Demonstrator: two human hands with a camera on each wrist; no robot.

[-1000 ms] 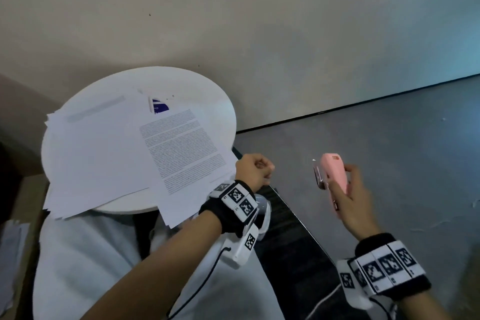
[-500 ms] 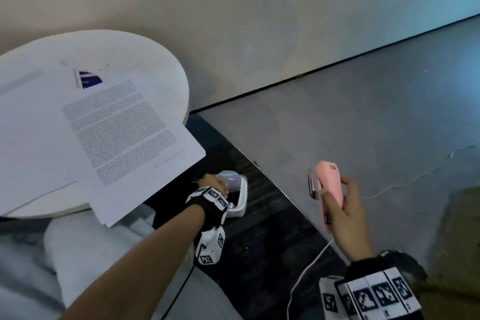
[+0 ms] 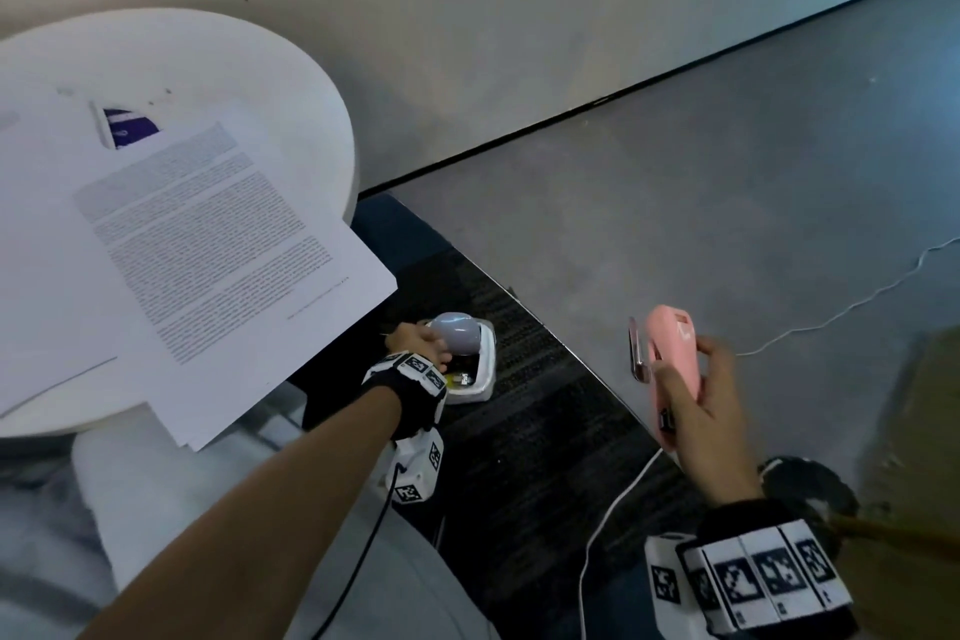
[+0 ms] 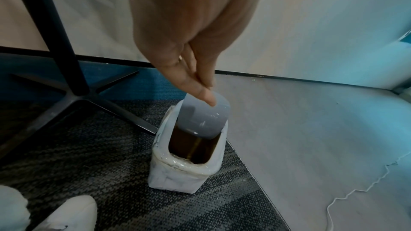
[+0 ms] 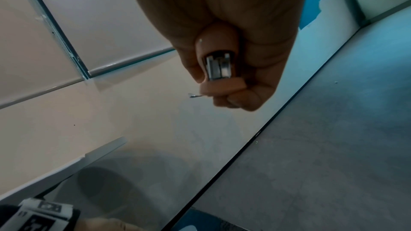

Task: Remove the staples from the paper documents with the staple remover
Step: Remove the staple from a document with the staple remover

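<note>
Our left hand has dropped to the floor bin, fingers straight, pushing its lid; our right hand grips the staple remover; documents wait on the worktop

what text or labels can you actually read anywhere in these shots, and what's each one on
No text can be read with confidence.
Printed sheet on the round table: dense paragraphs, too small and blurred.
Purple-and-white item behind the papers: faint marks, unreadable.
Pink staple remover in the right hand: a pale mark and a dark label, both blurred.
Wrist bands: black-and-white code squares, no words.
</note>
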